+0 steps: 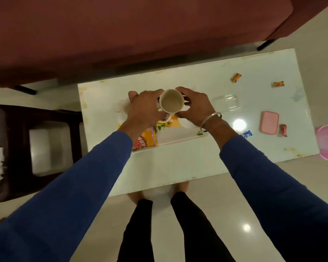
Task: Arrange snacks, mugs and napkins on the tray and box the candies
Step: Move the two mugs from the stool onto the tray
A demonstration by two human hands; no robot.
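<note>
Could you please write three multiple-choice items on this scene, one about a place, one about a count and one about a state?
1. Where does the pink lid lie?
A. On the tray
B. On the table, right of the tray
C. On the floor

2. How many wrapped candies lie loose on the table?
A. Two
B. Four
C. Seven

3. How is the mug held?
A. By both hands
B. By the left hand only
C. It stands untouched

Key:
1 B: the lid rests on the white table, beyond the right end of the tray.
2 B: one candy, a second, a red one and a blue one show.
3 A: the left hand and right hand clasp its sides.
</note>
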